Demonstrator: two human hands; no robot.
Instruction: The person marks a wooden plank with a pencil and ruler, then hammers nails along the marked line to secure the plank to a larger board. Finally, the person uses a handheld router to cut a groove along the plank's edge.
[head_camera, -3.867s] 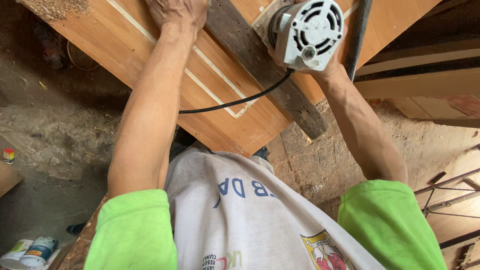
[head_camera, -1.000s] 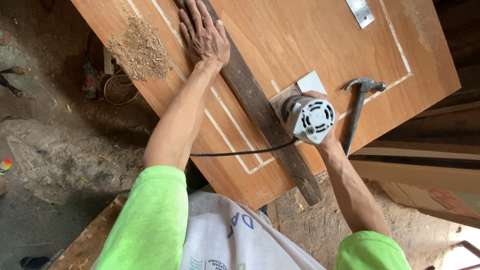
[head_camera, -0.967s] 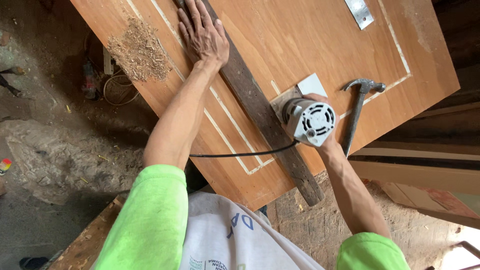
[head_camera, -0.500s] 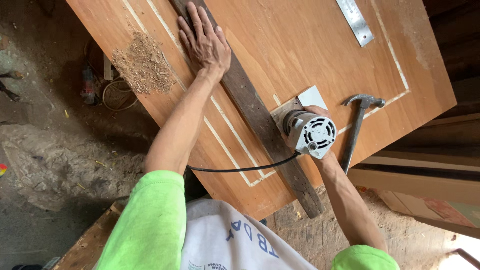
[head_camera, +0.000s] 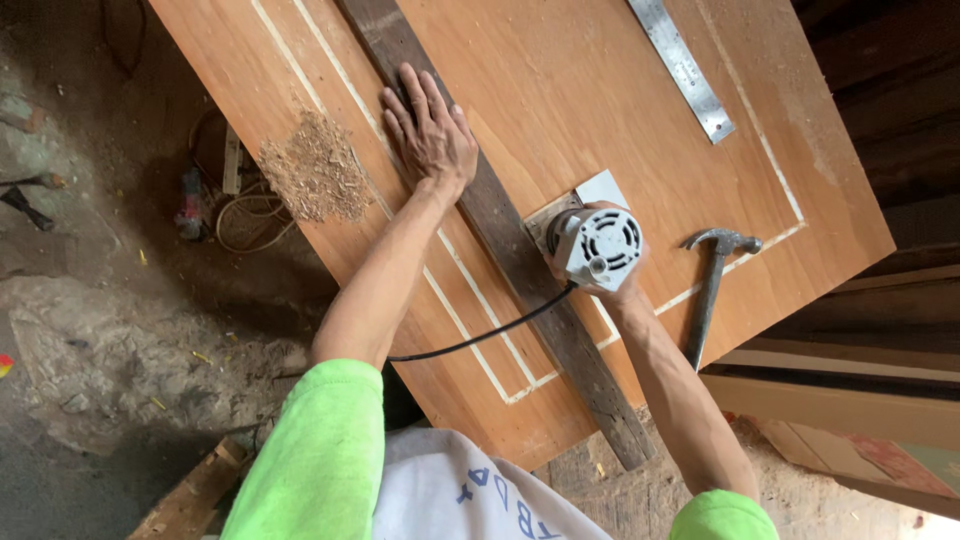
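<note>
From the head camera, the left hand (head_camera: 432, 135) lies flat with fingers spread on a dark wooden batten (head_camera: 500, 235) that runs across a brown door panel (head_camera: 560, 90); a pile of sawdust (head_camera: 315, 180) sits just to its left. The right hand (head_camera: 610, 285) is clamped around a grey router (head_camera: 598, 245) standing on the panel against the batten. A hammer (head_camera: 712, 285) lies near the right of that hand, a metal ruler (head_camera: 682, 65) well beyond it.

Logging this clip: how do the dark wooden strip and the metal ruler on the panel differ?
The dark wooden strip is brown, weathered wood; the metal ruler is shiny grey steel. The strip runs nearly the whole panel and overhangs its near edge; the ruler is much shorter and lies wholly on it. The left hand presses flat on the strip; nothing touches the ruler. Both lie flat and slant about the same way.
</note>
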